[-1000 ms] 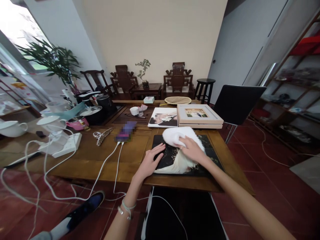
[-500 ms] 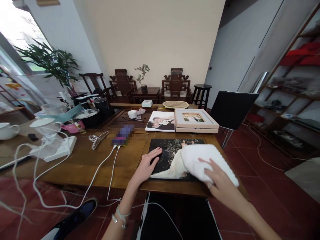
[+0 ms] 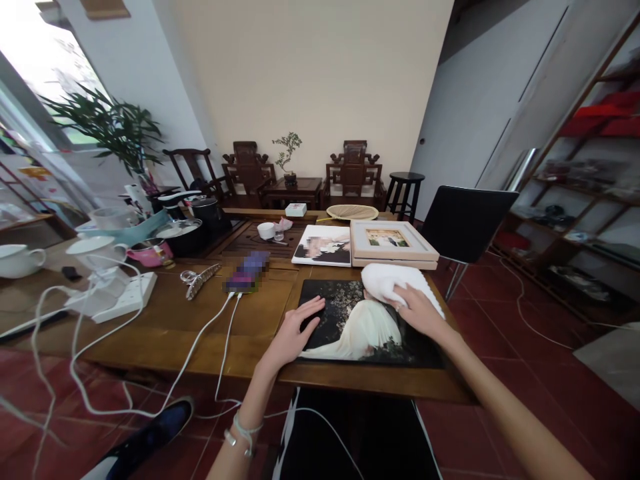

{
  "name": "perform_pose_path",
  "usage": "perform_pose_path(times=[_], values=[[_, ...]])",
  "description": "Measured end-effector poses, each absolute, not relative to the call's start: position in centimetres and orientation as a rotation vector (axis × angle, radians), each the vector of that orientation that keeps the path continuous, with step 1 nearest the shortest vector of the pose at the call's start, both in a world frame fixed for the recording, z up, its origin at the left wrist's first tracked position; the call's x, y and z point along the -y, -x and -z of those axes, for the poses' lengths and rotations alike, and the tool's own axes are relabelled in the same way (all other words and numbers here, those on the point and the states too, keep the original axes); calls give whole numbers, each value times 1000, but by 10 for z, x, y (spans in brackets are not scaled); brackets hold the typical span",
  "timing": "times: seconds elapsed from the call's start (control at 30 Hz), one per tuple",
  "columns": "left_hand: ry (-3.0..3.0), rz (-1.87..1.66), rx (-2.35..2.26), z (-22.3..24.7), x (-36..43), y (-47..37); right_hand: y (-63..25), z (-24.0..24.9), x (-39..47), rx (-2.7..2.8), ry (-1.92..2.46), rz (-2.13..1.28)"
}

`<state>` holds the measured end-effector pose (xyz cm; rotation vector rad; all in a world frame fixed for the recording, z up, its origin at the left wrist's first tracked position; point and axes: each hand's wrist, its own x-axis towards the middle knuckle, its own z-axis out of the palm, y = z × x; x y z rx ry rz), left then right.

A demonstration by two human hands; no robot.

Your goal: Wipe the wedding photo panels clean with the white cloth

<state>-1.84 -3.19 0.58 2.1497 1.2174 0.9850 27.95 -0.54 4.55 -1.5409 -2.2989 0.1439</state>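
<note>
A dark photo panel (image 3: 330, 313) showing a pale gown lies flat at the wooden table's near edge. My left hand (image 3: 295, 330) rests on its left edge, fingers apart and holding nothing. On the panel's upper right part is a folded white cloth (image 3: 387, 279), which my right hand (image 3: 417, 310) presses and grips. The cloth hides the panel's top right corner and reaches past its edge. Behind the panel, a white-edged photo board (image 3: 323, 245) lies beside stacked cream picture frames (image 3: 393, 243).
Left of the panel lie a phone (image 3: 246, 272) with white cables, a hair claw (image 3: 200, 280) and a power strip (image 3: 127, 299). Pots (image 3: 183, 235) and a white cup (image 3: 95, 252) stand further left. A woven tray (image 3: 351, 212) lies behind the frames.
My right hand and the white cloth have moved away from me, from the panel's lower right to its upper right, uncovering more of the gown. My left hand stays in place.
</note>
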Motion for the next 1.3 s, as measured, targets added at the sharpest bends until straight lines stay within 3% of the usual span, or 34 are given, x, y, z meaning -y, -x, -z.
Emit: perform_pose_path(times=[0.2, 0.43, 0.83, 1.0, 1.17, 1.3], values=[[-2140, -989, -1224, -7, 32, 17, -248, -37, 36, 2345, 1427, 18], [-2119, -1003, -1254, -4, 32, 16, -219, -41, 138, 2527, 1136, -283], [-2150, -1001, -1237, -5, 32, 18, -236, -51, -1, 2402, 1452, -12], [-2138, -1018, -1242, -3, 32, 17, -214, -41, 48, 2422, 1403, -38], [-2123, -1018, -1245, -3, 32, 17, -203, -38, 128, 2584, 1128, -271], [-2121, -1010, -1238, -4, 33, 18, -210, -41, 126, 2606, 1092, -296]])
